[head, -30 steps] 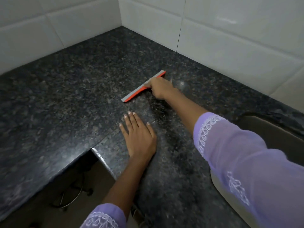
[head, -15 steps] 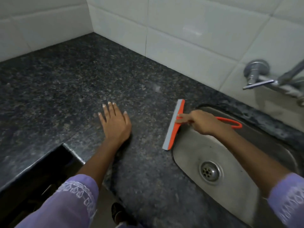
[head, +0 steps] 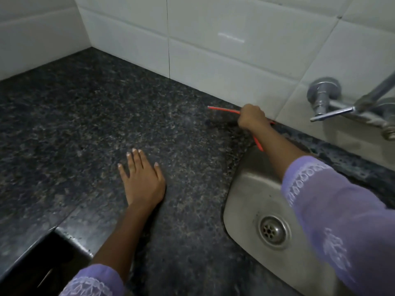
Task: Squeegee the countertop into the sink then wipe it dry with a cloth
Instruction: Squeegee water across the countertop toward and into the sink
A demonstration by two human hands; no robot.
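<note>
1 view, head camera: everything below is being read from it.
Right hand: the right hand [head: 252,118] is curling its fingers round the orange plastic squeegee [head: 223,109], up at the back of the counter just beside the white tiled wall [head: 224,52].
Squeegee position: it is sitting edge-on to the camera, so only a thin orange line is showing left of the fist, and a strip of handle is poking out below the wrist toward the sink corner. Whether the blade is touching the stone cannot be told.
Change: 0.5 s ago the blade was lying at the sink's left rim with the hand over the basin; now the hand is reaching back to the wall, away from the basin.
Meaning: 1 stroke is looking finished at the sink, and the tool is probably being reset for another pull along the back strip.
Left hand: the left hand [head: 142,178] is resting flat with straight fingers on the dark speckled granite countertop [head: 74,124], holding nothing, much as it was before.
Sink: the stainless steel sink [head: 245,197] is lying to the right, with the right sleeve crossing over it.
Tap: a chrome wall tap [head: 327,103] is standing out from the tiles above the basin.
Progress: squeegeeing is going on; no cloth is in sight, so drying is not yet started.
</note>
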